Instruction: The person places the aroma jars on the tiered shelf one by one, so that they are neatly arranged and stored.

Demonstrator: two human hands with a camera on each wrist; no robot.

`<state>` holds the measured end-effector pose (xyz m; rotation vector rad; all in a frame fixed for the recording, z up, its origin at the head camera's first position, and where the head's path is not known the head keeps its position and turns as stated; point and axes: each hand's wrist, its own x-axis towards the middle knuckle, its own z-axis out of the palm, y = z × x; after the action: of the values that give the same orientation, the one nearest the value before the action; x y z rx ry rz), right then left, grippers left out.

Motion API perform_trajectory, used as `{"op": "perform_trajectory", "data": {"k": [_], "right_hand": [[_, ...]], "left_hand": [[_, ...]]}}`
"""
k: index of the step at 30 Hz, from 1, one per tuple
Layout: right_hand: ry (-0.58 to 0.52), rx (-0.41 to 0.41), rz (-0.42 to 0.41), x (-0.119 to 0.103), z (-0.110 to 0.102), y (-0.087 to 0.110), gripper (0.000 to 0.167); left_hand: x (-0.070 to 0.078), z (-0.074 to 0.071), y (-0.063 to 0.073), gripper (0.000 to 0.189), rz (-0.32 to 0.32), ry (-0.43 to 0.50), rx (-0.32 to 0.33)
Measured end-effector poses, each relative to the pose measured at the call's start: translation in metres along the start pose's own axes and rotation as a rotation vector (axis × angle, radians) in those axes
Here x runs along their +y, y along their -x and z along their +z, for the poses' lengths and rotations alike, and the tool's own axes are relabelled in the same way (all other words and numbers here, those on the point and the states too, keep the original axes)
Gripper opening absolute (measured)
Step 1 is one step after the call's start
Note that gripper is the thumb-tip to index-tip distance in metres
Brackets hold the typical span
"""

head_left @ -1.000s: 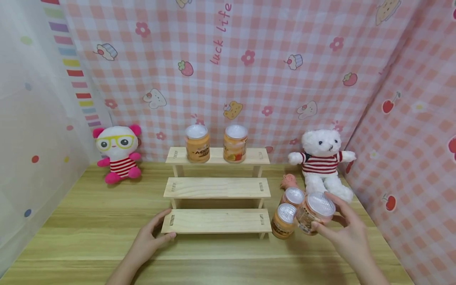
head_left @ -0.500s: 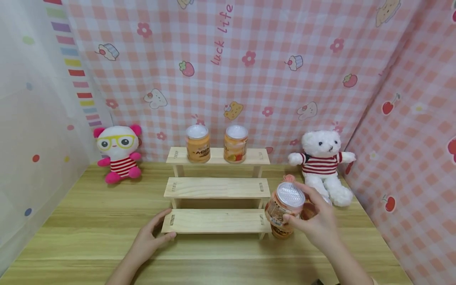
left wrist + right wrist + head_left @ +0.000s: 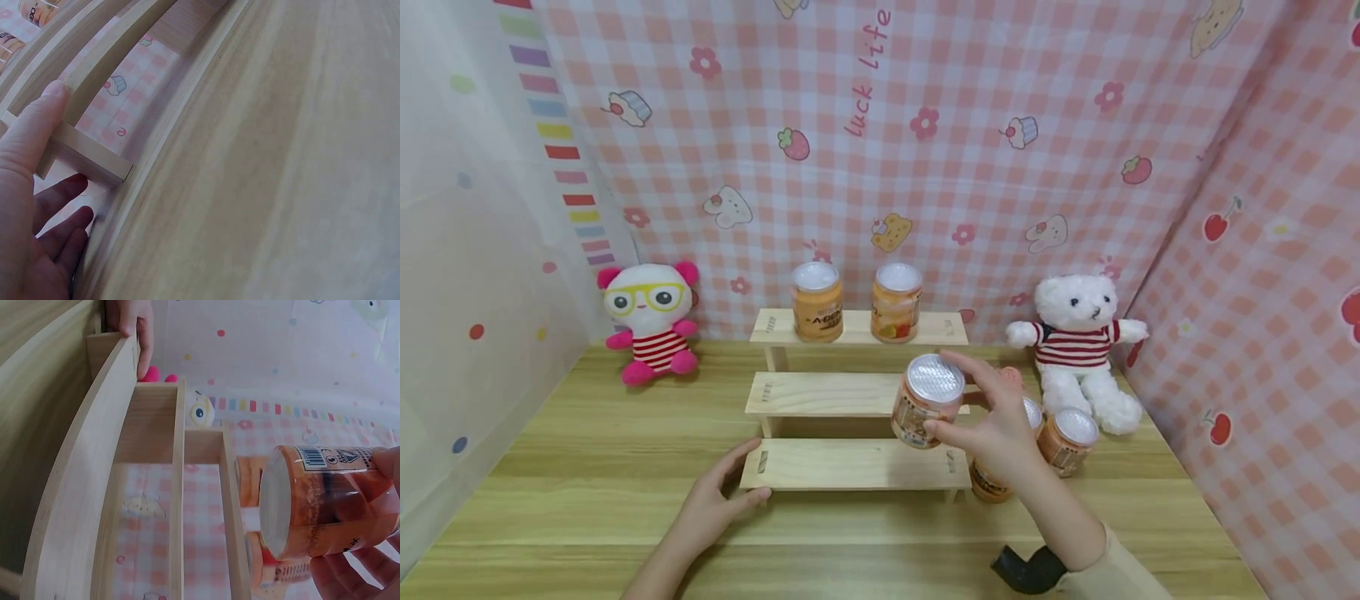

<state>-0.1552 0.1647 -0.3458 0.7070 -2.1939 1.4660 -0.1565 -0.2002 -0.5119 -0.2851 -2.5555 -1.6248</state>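
My right hand (image 3: 1000, 425) grips an orange-labelled jar (image 3: 919, 404) with a clear ridged lid, in the air over the right part of the three-tier wooden stand (image 3: 827, 465). In the right wrist view the held jar (image 3: 331, 506) shows its pale base and a barcode, apart from the stand. At the left end of the lowest tier my left hand (image 3: 718, 500) holds the board, its thumb on the front edge in the left wrist view. Two similar jars, one left (image 3: 817, 312) and one right (image 3: 895, 312), stand on the top tier.
Right of the stand are more jars: a front jar (image 3: 991, 485), a partly hidden jar (image 3: 1032, 412) and a right jar (image 3: 1069, 446). A pink object (image 3: 1011, 377) lies behind them. A panda plush (image 3: 655, 325) sits left, a white bear (image 3: 1078, 342) right.
My right hand has carried the jar leftward from above the other jars to over the stand. A jar it was covering on the right now shows. The left hand stays put.
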Motion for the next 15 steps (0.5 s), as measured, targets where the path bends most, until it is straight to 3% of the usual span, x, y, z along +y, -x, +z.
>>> {"op": "perform_trajectory", "data": {"k": [7, 15], "right_hand": [[-0.057, -0.042, -0.028, 0.006, 0.028, -0.016, 0.07], [-0.086, -0.073, 0.033, -0.003, 0.055, -0.031, 0.072]], "left_hand": [[0.0, 0.001, 0.0, 0.074, 0.008, -0.018, 0.002], [0.002, 0.0, 0.001, 0.073, 0.011, -0.007, -0.002]]}}
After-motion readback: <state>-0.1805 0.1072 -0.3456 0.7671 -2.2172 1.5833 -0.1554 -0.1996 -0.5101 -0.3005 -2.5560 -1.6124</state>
